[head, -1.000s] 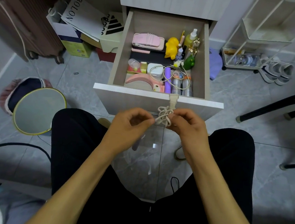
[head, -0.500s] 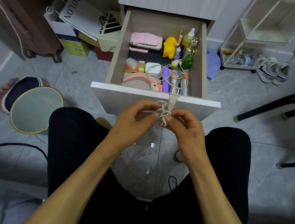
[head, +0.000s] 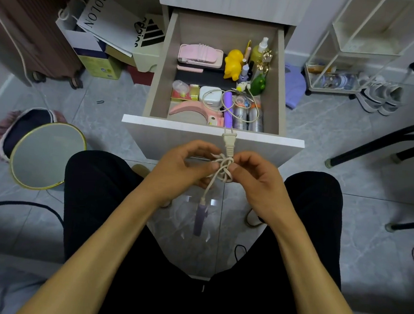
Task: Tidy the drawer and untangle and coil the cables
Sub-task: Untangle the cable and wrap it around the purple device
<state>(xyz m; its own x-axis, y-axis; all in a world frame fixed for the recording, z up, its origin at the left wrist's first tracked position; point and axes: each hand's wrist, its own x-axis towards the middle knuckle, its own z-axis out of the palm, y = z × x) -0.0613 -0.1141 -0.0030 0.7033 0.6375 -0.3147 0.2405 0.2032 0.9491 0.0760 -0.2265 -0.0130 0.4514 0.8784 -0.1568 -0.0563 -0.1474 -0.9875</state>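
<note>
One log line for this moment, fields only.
phase: untangling | left hand: pinching knotted cable | right hand: pinching same knot | plug: pointing up | drawer: open

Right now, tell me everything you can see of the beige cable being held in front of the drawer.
The beige cable is a thin, rubbery-looking cord bunched into a small knot of loops. A two-prong plug stands upright above the knot, its prongs overlapping the drawer front edge. A single strand hangs below to a purple device dangling between the knees. The left hand pinches the knot from one side, the right hand from the other. It touches nothing else visible.
</note>
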